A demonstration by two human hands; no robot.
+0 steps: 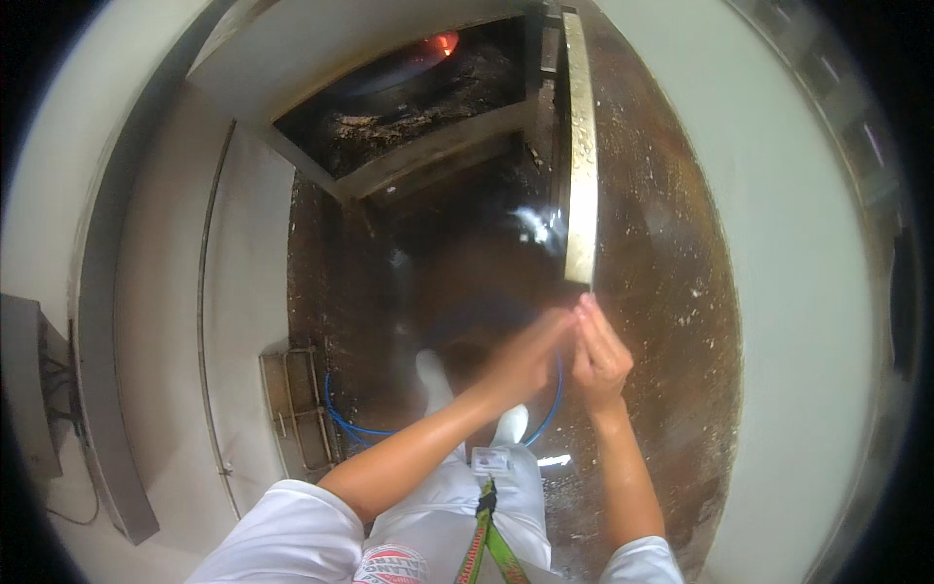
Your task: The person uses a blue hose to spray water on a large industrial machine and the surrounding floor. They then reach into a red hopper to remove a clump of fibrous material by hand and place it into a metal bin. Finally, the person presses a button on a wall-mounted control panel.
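Note:
Both of my hands meet just below the near end of a thick, pale-edged panel (582, 146), which looks like an open door seen edge-on. My right hand (601, 362) is closed, its fingers pressed together and their tips close to the panel's lower corner. I cannot tell whether they touch it, or what, if anything, they hold. Beside it, my left hand (545, 343) reaches across from the left, its fingers smeared by motion. Beyond the panel's far end is a dark, ash-strewn opening (399, 107) with a red glow (445, 43) inside.
A blue hose (365, 429) curves over the wet brown floor (662, 243) around my white boots (510, 425). Left of them, a metal-framed box (297, 409) stands against the wall, near a vertical pipe (206, 253). A pale wall (788, 243) rises at the right.

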